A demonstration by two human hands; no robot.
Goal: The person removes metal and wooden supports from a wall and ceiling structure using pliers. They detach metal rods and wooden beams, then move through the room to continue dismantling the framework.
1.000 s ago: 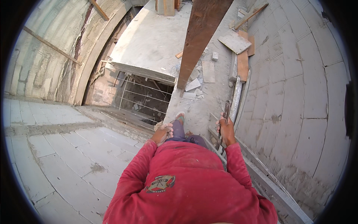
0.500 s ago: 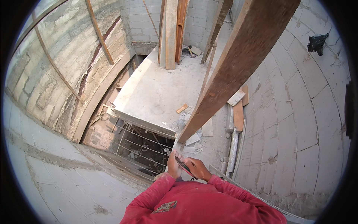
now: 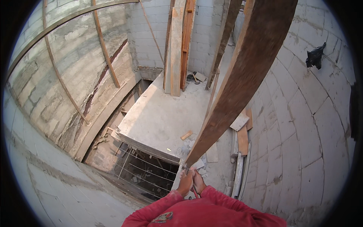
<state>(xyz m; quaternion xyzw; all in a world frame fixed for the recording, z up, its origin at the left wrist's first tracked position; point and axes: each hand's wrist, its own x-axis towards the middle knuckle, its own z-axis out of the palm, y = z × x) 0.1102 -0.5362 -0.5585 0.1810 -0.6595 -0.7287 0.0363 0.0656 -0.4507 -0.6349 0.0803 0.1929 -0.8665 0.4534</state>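
Note:
My left hand [image 3: 185, 183] and my right hand [image 3: 199, 182] are closed close together in front of my chest, at the foot of a tall leaning wooden plank [image 3: 242, 79]. From the underside of my right hand pokes the red handle of a slim tool [image 3: 195, 192]; its working end is hidden among the fingers. What my left fingers grip is too small to make out. A small greyish bit shows just beyond the fingertips, by the plank's lower end; I cannot tell whether they touch.
Left of my hands, thin metal bars [image 3: 149, 166] cross an opening with rubble below. Beyond lies a concrete slab [image 3: 159, 121] with a wood scrap [image 3: 186, 135] and upright boards [image 3: 176, 53]. Board offcuts [image 3: 242, 140] lie along the right block wall [image 3: 295, 113], where a black plastic bag [image 3: 315, 56] hangs.
Both hands have moved closer together and up against the plank's foot. The tool has swung from slanting across both hands to pointing down toward me. The view has tilted upward.

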